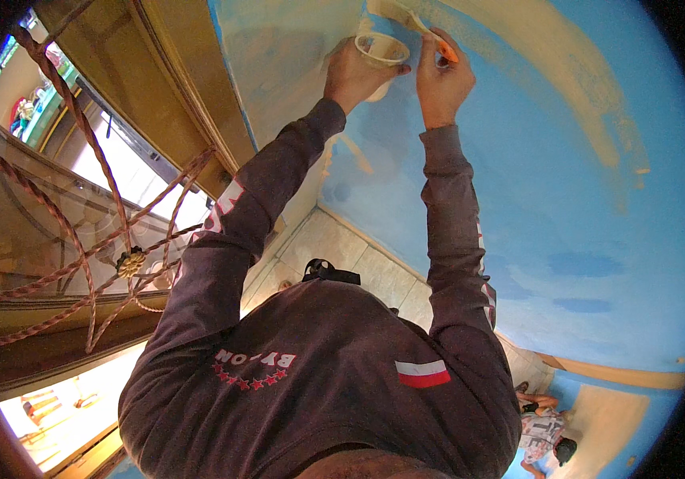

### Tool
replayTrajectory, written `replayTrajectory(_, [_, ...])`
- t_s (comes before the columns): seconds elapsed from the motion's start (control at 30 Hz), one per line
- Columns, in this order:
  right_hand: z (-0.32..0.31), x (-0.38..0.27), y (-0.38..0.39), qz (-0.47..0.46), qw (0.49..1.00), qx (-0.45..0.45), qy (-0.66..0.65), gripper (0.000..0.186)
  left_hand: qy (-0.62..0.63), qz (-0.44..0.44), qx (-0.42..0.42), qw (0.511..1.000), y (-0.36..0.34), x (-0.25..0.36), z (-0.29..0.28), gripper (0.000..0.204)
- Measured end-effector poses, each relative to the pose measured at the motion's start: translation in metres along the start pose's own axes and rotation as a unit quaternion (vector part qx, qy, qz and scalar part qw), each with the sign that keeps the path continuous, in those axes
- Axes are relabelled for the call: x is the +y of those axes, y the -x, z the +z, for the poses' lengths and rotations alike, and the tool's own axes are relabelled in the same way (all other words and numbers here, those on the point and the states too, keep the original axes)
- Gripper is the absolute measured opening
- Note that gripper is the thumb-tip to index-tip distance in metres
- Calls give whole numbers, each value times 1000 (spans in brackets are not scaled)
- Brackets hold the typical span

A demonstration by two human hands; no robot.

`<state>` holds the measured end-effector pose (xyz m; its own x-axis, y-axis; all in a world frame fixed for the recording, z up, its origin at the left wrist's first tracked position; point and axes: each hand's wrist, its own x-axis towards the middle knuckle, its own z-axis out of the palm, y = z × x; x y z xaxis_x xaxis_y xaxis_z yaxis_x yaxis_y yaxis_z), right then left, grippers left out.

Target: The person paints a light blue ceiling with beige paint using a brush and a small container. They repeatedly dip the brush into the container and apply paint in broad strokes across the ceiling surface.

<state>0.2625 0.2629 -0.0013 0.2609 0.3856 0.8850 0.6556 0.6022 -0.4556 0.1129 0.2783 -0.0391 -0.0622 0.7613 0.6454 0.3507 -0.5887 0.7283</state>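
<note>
My left hand is raised near the corner of two blue walls, its fingers wrapped round a pale plastic cup with its open rim up. What is inside the cup is hard to make out. Just right of it, my right hand grips a paintbrush with an orange handle. Its pale tip points up and left, at or close to a cream painted band on the blue wall. Whether the tip touches the wall I cannot tell.
On the left stands a brown wooden door frame, with a glazed panel behind twisted metal bars. Pale tiles cover the floor below. Another person is low by the wall at the lower right.
</note>
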Motion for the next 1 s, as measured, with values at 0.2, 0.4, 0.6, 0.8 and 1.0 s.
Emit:
replayTrajectory(0.2, [-49, 7, 3, 11, 999, 36, 14, 21, 17, -7, -17, 1000, 8, -1, 0, 63])
replayTrajectory(0.4, [-107, 11, 7, 71, 996, 45, 37, 22, -1, -12, -18, 1000, 20, -3, 0, 72])
replayTrajectory(0.6, [-156, 10, 11, 94, 993, 67, 0, 22, -21, -14, -20, 999, 26, -1, 3, 67])
replayTrajectory(0.8, [-198, 10, 13, 90, 991, 84, 47, 22, -33, -3, -34, 999, 31, 4, 4, 68])
replayTrajectory(1.0, [-223, 16, 15, 68, 991, 111, 36, 22, 6, -15, -50, 999, 35, 10, 4, 75])
